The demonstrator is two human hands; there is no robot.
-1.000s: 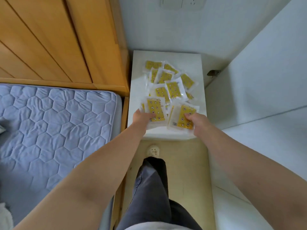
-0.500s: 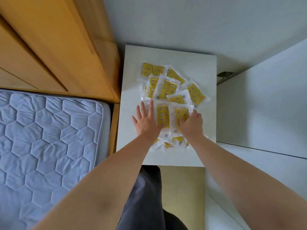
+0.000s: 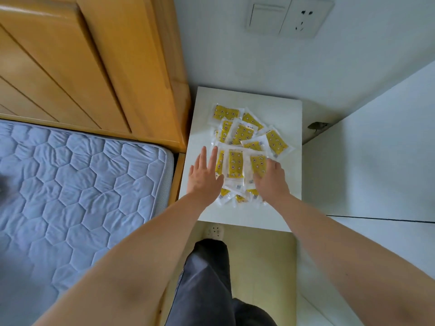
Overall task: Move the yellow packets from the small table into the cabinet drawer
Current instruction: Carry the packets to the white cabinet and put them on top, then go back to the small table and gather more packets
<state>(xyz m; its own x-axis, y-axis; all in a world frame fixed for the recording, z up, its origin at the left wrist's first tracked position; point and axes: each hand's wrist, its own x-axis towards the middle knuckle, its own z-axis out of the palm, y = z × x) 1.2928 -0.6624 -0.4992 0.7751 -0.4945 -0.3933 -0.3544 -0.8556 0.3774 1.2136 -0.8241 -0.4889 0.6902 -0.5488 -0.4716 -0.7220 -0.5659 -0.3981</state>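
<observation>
On the table (image 3: 288, 118), the yellow packets (image 3: 240, 135) lie heaped. My left hand (image 3: 203, 177) rests flat, fingers straight, at the heap's left edge; my right hand (image 3: 270, 181) bends over packets, whether gripping I cannot tell.

L hand (image 3: 203, 177), R hand (image 3: 270, 182) on yellow pkts (image 3: 242, 135).

One wide-angle view comes from a camera worn on the person's head, facing forward and steeply down. It is near the work. Both bare forearms enter from the lower corners and meet just right of centre, where the left hand (image 3: 203, 177) and right hand (image 3: 270, 182) reach the yellow packets (image 3: 235, 164) on the small table (image 3: 277, 114), seen almost from above. A trouser leg (image 3: 207, 278) fills the lower middle. A mattress (image 3: 82, 196) lies at left, a wooden cabinet (image 3: 70, 55) upper left, and a wall socket (image 3: 303, 20) upper right.
</observation>
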